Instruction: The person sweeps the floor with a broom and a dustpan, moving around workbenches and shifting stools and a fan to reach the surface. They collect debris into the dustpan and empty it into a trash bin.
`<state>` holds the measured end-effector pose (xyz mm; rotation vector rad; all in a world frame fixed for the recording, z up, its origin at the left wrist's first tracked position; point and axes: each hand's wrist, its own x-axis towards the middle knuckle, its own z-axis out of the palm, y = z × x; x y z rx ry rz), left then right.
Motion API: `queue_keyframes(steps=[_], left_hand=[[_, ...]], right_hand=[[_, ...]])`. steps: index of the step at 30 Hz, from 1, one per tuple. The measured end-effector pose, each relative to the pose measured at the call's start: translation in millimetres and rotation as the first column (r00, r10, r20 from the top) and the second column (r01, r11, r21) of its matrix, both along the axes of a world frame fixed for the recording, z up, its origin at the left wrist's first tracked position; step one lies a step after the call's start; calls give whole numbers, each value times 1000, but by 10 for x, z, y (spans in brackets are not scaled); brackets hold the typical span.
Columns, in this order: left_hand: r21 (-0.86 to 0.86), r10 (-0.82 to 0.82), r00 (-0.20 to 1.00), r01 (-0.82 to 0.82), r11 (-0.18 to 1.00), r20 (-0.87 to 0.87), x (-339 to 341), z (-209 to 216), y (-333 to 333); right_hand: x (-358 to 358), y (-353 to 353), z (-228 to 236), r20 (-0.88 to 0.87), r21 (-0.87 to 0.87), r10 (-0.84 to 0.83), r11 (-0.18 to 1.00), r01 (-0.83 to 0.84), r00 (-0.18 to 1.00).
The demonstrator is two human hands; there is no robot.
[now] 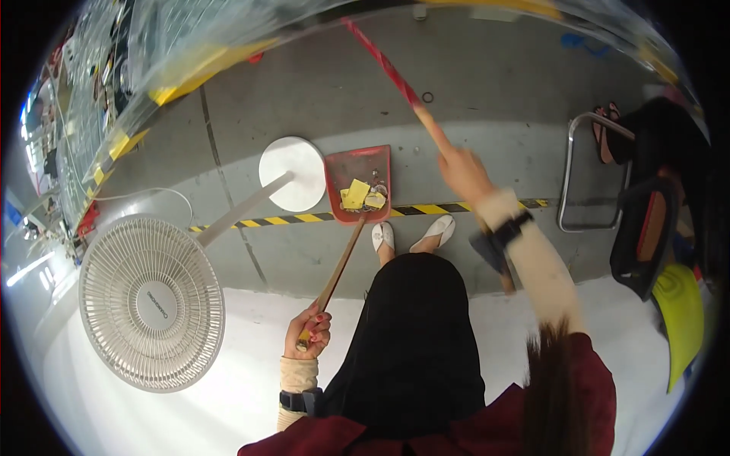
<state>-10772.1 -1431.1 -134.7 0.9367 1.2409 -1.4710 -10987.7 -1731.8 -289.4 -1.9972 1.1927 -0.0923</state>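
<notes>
My left hand (309, 330) is closed around the upper end of a wooden handle (340, 275). It slants down to a red dustpan (332, 173) on the floor, which holds yellow pieces of paper (356, 193) and other small scraps. In my right hand (465, 173) is a long stick (385, 68), bare wood by the fingers and red farther out. It points away to the far left, and its far end meets the edge of clear plastic sheeting, so any head on it is hidden. The stick's near end shows below my right forearm.
A white standing fan (152, 304) is at the left, its round base (306, 186) beside the dustpan. Yellow-black tape (304, 218) crosses the grey floor. Plastic sheeting (190, 38) hangs at the far left. Chairs (642, 228) and a metal frame (565, 175) stand at the right.
</notes>
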Motion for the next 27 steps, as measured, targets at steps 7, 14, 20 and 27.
queue_keyframes(steps=[7, 14, 20, 27], left_hand=[[21, -2, 997, 0, 1000, 75, 37, -51, 68], [18, -8, 998, 7, 1000, 67, 120, -100, 76], [30, -54, 992, 51, 998, 115, 112, -92, 103], [38, -99, 986, 95, 995, 131, 101, -31, 73]], right_hand=[[584, 20, -582, -132, 63, -19, 998, 28, 991], [-1920, 1778, 1342, -417, 380, 336, 908, -174, 844], [-1770, 1769, 2086, -345, 422, 231, 904, -69, 910], [161, 715, 408, 120, 203, 173, 960, -195, 978]])
